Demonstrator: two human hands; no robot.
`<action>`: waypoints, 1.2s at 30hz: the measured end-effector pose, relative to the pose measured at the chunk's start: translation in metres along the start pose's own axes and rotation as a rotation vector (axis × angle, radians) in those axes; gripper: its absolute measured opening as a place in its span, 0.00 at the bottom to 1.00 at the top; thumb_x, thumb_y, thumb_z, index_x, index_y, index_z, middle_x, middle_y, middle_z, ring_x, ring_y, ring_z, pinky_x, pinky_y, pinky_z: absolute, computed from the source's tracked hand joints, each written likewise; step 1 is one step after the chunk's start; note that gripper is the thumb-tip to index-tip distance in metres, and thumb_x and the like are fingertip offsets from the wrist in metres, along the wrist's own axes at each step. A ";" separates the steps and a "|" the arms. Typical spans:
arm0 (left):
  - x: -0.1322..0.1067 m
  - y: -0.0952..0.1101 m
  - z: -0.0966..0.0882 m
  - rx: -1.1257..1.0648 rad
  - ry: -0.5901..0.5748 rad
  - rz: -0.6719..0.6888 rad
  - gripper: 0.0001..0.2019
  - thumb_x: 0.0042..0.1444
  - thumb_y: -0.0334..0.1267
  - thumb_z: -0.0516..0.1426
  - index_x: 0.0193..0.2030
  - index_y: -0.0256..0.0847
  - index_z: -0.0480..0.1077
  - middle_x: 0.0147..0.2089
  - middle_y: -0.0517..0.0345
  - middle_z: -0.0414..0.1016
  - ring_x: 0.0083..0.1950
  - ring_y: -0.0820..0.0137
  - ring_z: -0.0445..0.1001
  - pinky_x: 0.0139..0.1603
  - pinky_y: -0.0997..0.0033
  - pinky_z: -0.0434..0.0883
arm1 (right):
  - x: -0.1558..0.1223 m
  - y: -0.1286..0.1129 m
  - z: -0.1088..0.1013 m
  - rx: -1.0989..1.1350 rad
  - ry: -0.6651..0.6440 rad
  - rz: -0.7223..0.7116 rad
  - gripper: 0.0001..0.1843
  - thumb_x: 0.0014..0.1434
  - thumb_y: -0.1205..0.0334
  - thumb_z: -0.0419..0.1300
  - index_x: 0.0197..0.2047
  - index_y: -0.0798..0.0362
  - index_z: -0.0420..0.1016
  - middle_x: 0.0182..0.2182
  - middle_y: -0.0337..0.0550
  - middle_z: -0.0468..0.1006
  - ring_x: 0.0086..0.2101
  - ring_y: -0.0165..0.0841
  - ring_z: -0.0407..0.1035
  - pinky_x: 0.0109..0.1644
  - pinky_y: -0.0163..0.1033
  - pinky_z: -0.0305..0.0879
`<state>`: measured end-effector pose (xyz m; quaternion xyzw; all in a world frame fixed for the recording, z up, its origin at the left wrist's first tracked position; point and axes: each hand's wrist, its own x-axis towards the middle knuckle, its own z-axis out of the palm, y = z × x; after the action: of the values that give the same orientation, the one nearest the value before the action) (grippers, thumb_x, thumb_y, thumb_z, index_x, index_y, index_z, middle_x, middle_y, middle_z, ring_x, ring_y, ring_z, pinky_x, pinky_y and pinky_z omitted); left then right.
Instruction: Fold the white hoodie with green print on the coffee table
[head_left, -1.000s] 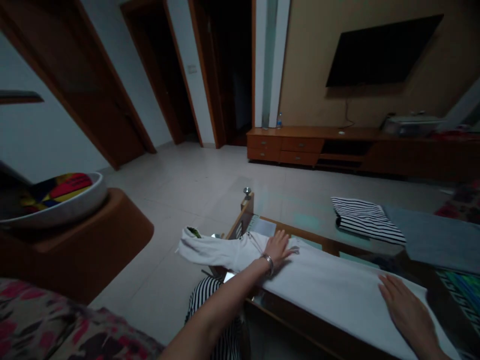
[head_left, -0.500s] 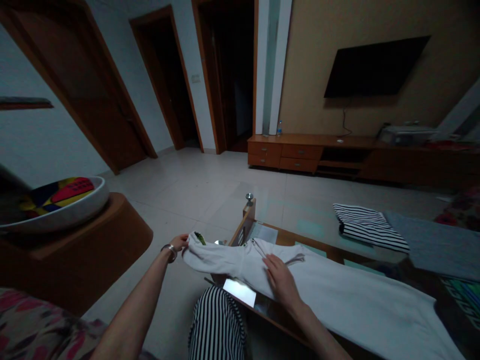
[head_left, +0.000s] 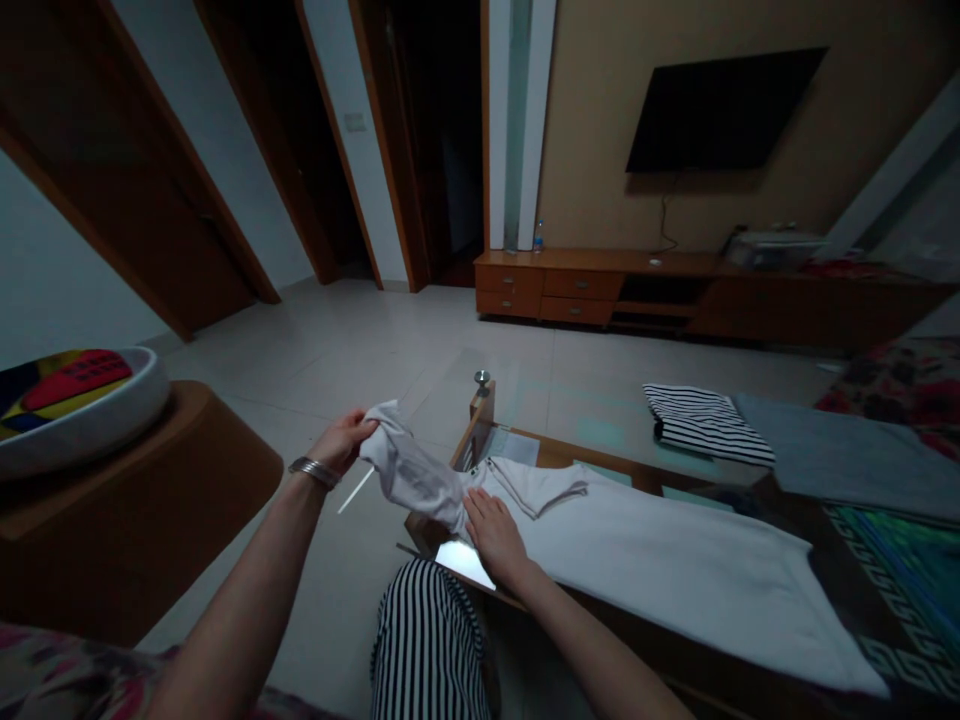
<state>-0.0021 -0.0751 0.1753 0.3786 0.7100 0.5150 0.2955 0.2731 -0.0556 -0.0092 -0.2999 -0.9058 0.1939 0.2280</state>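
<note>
A white long garment (head_left: pixel 645 545), perhaps a shirt or dress, lies stretched along the glass-topped coffee table, with its neckline and small dark buttons toward the left end. My left hand (head_left: pixel 346 438), wearing a silver bracelet, pinches the end of one sleeve (head_left: pixel 416 475) and holds it raised past the table's left edge. Pressed flat on the garment near the shoulder, my right hand (head_left: pixel 495 535) has its fingers stretched out. A folded flap of the cloth lies just right of those fingers.
Black-and-white striped cloth (head_left: pixel 705 425) and grey cloth (head_left: pixel 840 450) lie folded at the table's far right. A metal knob (head_left: pixel 481 380) rises at the table's left corner. Left of me, a white basin (head_left: pixel 90 410) rests on a brown stand (head_left: pixel 202 460). My striped knee (head_left: pixel 427 640) is close below.
My left hand has lifted the sleeve end higher and drawn it upward. My right hand has slid left along the garment toward the sleeve's base. The view has turned slightly.
</note>
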 end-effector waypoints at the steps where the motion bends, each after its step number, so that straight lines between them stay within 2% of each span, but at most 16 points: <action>1: -0.004 0.019 0.021 -0.073 -0.093 0.015 0.09 0.47 0.36 0.59 0.34 0.35 0.65 0.26 0.59 0.67 0.24 0.75 0.66 0.24 0.76 0.64 | 0.001 -0.002 -0.005 0.028 -0.004 0.015 0.25 0.61 0.68 0.52 0.62 0.54 0.62 0.62 0.51 0.62 0.62 0.40 0.54 0.64 0.52 0.52; 4: -0.022 0.063 0.104 -0.196 -0.333 0.093 0.11 0.46 0.36 0.60 0.34 0.36 0.63 0.28 0.62 0.65 0.24 0.78 0.63 0.22 0.81 0.59 | -0.006 -0.002 -0.023 0.175 0.045 0.109 0.27 0.58 0.71 0.52 0.61 0.58 0.62 0.58 0.53 0.67 0.58 0.38 0.61 0.62 0.46 0.57; 6: -0.039 0.073 0.167 -0.185 -0.441 0.149 0.10 0.47 0.35 0.60 0.33 0.36 0.63 0.27 0.63 0.64 0.24 0.79 0.63 0.21 0.82 0.57 | -0.024 0.008 -0.037 0.260 0.151 0.219 0.27 0.57 0.72 0.50 0.60 0.59 0.64 0.55 0.53 0.70 0.54 0.38 0.65 0.59 0.44 0.62; 9: -0.068 0.056 0.254 -0.091 -0.590 0.185 0.09 0.50 0.37 0.59 0.35 0.37 0.64 0.27 0.63 0.65 0.23 0.78 0.63 0.22 0.80 0.61 | -0.073 0.036 -0.062 0.311 0.339 0.361 0.22 0.59 0.69 0.48 0.55 0.56 0.69 0.49 0.53 0.75 0.48 0.40 0.70 0.53 0.44 0.67; 12: -0.090 0.021 0.305 0.061 -0.744 0.221 0.17 0.51 0.38 0.59 0.47 0.37 0.65 0.32 0.57 0.71 0.28 0.73 0.70 0.29 0.74 0.68 | -0.129 0.070 -0.089 0.294 0.435 0.430 0.17 0.61 0.65 0.47 0.48 0.53 0.73 0.41 0.50 0.77 0.42 0.39 0.72 0.47 0.44 0.69; 14: -0.097 -0.003 0.309 0.175 -0.733 0.293 0.17 0.54 0.37 0.57 0.50 0.37 0.65 0.40 0.50 0.74 0.38 0.68 0.73 0.40 0.68 0.72 | -0.158 0.090 -0.105 0.257 0.469 0.464 0.17 0.62 0.63 0.46 0.46 0.53 0.74 0.40 0.50 0.77 0.42 0.39 0.72 0.47 0.44 0.69; 15: -0.097 -0.013 0.302 0.226 -0.672 0.339 0.15 0.55 0.37 0.55 0.50 0.38 0.67 0.44 0.48 0.74 0.44 0.66 0.73 0.45 0.65 0.71 | -0.168 0.098 -0.113 0.242 0.484 0.477 0.17 0.62 0.62 0.46 0.46 0.53 0.74 0.41 0.50 0.77 0.42 0.39 0.71 0.48 0.44 0.68; 19: -0.081 -0.050 0.248 0.446 -0.168 0.441 0.14 0.58 0.33 0.49 0.49 0.38 0.68 0.53 0.46 0.69 0.58 0.61 0.65 0.61 0.57 0.62 | -0.176 0.119 -0.134 0.188 0.544 0.518 0.17 0.63 0.61 0.46 0.46 0.54 0.74 0.42 0.51 0.76 0.43 0.38 0.70 0.49 0.45 0.67; 21: -0.070 -0.067 0.221 0.548 0.049 0.350 0.16 0.57 0.35 0.51 0.51 0.37 0.67 0.53 0.44 0.68 0.59 0.58 0.63 0.63 0.53 0.59 | -0.165 0.125 -0.138 0.167 0.571 0.527 0.18 0.63 0.60 0.46 0.46 0.54 0.74 0.42 0.51 0.76 0.43 0.39 0.70 0.49 0.44 0.66; 22: -0.064 -0.076 0.212 0.572 0.088 0.264 0.17 0.56 0.36 0.52 0.52 0.36 0.66 0.52 0.44 0.69 0.58 0.57 0.64 0.62 0.53 0.60 | -0.157 0.126 -0.138 0.160 0.577 0.536 0.18 0.63 0.59 0.46 0.45 0.54 0.74 0.41 0.51 0.76 0.42 0.39 0.70 0.49 0.44 0.66; 24: -0.057 -0.091 0.203 0.572 0.058 0.092 0.19 0.55 0.39 0.54 0.53 0.33 0.65 0.47 0.45 0.72 0.52 0.57 0.70 0.56 0.56 0.66 | -0.142 0.128 -0.134 0.149 0.571 0.592 0.19 0.63 0.56 0.46 0.44 0.54 0.74 0.40 0.52 0.76 0.41 0.40 0.70 0.47 0.44 0.65; 26: -0.054 -0.103 0.203 0.555 -0.012 0.004 0.20 0.55 0.41 0.55 0.52 0.32 0.65 0.41 0.48 0.74 0.45 0.60 0.74 0.50 0.61 0.69 | -0.128 0.128 -0.124 0.138 0.547 0.688 0.20 0.63 0.52 0.47 0.46 0.55 0.73 0.38 0.53 0.77 0.38 0.41 0.71 0.43 0.43 0.66; 28: -0.054 -0.111 0.207 0.555 -0.029 0.003 0.19 0.56 0.41 0.54 0.51 0.32 0.66 0.38 0.50 0.74 0.41 0.62 0.74 0.47 0.63 0.70 | -0.118 0.127 -0.112 0.129 0.558 0.728 0.22 0.60 0.52 0.52 0.50 0.57 0.71 0.35 0.53 0.76 0.36 0.41 0.71 0.38 0.42 0.66; 31: -0.055 -0.119 0.211 0.551 -0.026 0.023 0.18 0.56 0.40 0.52 0.51 0.32 0.66 0.40 0.49 0.74 0.42 0.62 0.74 0.47 0.64 0.69 | -0.115 0.126 -0.100 0.187 0.629 0.612 0.25 0.54 0.61 0.55 0.56 0.56 0.66 0.37 0.50 0.73 0.35 0.38 0.69 0.38 0.41 0.67; 34: -0.054 -0.126 0.210 0.535 -0.019 0.047 0.18 0.56 0.41 0.52 0.50 0.33 0.65 0.38 0.51 0.73 0.40 0.63 0.74 0.44 0.64 0.70 | -0.122 0.127 -0.103 0.297 0.612 0.521 0.31 0.51 0.70 0.50 0.60 0.54 0.61 0.42 0.48 0.70 0.37 0.35 0.68 0.38 0.38 0.68; 36: -0.052 -0.131 0.208 0.523 -0.021 0.058 0.18 0.57 0.42 0.52 0.49 0.34 0.66 0.36 0.53 0.72 0.38 0.64 0.73 0.42 0.65 0.70 | -0.128 0.123 -0.112 0.251 0.568 0.517 0.31 0.50 0.73 0.48 0.59 0.54 0.63 0.42 0.49 0.70 0.39 0.35 0.66 0.41 0.39 0.67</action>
<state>0.1633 -0.0370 -0.0091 0.4678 0.8046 0.3185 0.1801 0.4800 -0.0202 -0.0149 -0.5292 -0.6708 0.2636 0.4478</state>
